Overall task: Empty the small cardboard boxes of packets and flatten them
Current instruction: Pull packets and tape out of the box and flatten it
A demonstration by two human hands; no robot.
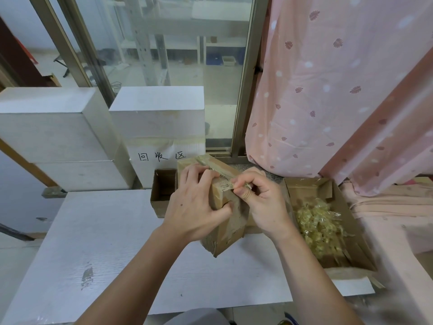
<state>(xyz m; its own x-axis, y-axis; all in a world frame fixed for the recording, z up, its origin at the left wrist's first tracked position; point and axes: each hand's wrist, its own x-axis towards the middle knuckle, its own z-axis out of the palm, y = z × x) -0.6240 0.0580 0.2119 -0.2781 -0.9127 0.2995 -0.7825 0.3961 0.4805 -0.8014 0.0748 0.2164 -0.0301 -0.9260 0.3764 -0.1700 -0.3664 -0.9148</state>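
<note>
A small brown cardboard box [225,231] stands tilted on the white table, sealed along its top with clear tape [210,164]. My left hand [199,207] grips the box from the left, fingers over its top and thumb on its front. My right hand [260,202] pinches the loose end of the tape at the box's top front corner. To the right lies a larger open cardboard box [337,195] holding several clear packets [321,226] of yellowish contents.
An open, empty-looking cardboard box [161,191] stands behind the small one, under a white foam block with a handwritten label [161,157]. More white blocks [54,137] stack at the left. A pink curtain [339,90] hangs at right. The white tabletop [93,242] spreads to the left.
</note>
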